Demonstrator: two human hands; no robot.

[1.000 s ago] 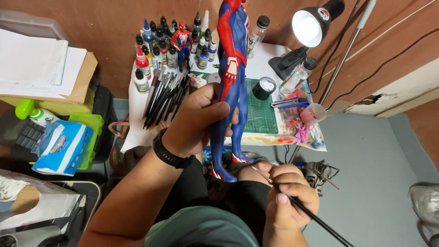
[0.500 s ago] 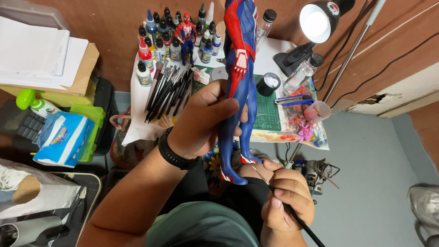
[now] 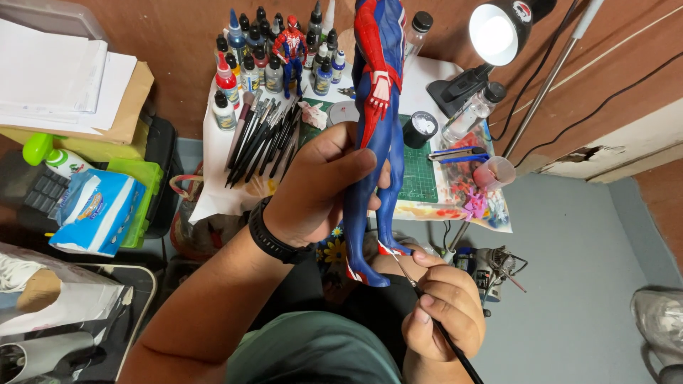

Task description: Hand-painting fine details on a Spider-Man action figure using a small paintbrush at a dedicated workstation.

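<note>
My left hand (image 3: 320, 188) grips a tall red and blue superhero figure (image 3: 377, 107) around its legs and holds it upright over my lap. Its head is cut off by the top edge. My right hand (image 3: 442, 313) holds a thin black paintbrush (image 3: 455, 348), whose tip touches the figure's foot near its red and white sole (image 3: 391, 249). A black band sits on my left wrist (image 3: 269, 235).
A small white table (image 3: 213, 185) carries several paint bottles (image 3: 245, 60), a row of brushes (image 3: 263, 139), a smaller red and blue figure (image 3: 290, 53), a green cutting mat (image 3: 420, 178), a black jar (image 3: 420, 129) and a lit desk lamp (image 3: 498, 32). Papers (image 3: 64, 78) and a wipes pack (image 3: 96, 210) lie left.
The figure has tilted a little and come closer to me. My right hand has risen, bringing the brush tip up to the figure's foot.
</note>
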